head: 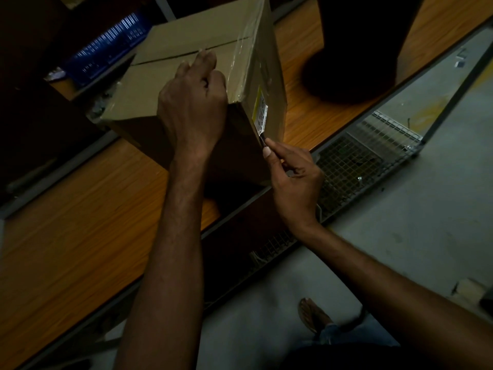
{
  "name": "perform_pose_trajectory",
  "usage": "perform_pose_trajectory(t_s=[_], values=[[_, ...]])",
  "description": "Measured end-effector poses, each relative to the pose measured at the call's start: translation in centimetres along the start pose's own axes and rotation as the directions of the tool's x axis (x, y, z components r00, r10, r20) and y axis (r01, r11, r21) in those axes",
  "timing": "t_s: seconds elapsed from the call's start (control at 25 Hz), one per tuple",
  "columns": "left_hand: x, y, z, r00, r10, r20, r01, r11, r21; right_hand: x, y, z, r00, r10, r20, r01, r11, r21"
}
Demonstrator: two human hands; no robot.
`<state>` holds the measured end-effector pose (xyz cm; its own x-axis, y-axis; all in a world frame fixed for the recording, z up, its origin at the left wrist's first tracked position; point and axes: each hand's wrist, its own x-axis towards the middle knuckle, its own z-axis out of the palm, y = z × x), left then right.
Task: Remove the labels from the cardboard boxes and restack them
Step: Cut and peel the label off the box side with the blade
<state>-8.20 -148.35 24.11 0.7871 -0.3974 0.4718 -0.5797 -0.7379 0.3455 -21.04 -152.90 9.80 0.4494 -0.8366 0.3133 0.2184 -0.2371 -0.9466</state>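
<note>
At table (pixel 80 222) edge: left fingers (pixel 206 62) curled on box (pixel 173 46) corner, right fingers (pixel 270 154) pinching label (pixel 261 113).

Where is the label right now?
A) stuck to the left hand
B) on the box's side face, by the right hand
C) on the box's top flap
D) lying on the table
B: the label sits on the side face of the box, the right hand pinching a dark strip at its lower end while the left hand grips the top edge.

Left hand (pixel 192 102) grips box (pixel 181 44), right hand (pixel 293 177) pinches label (pixel 261 113) corner.
</note>
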Motion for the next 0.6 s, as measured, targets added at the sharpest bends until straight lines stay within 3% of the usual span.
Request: perform_pose_trajectory(t_s=[0.6], values=[[0.1,-0.3,0.3,0.999,-0.013,-0.031,0.012,1.0,-0.027,-0.2,0.4,-0.1,0.998,0.06,0.028,-0.061,0.998,0.014]])
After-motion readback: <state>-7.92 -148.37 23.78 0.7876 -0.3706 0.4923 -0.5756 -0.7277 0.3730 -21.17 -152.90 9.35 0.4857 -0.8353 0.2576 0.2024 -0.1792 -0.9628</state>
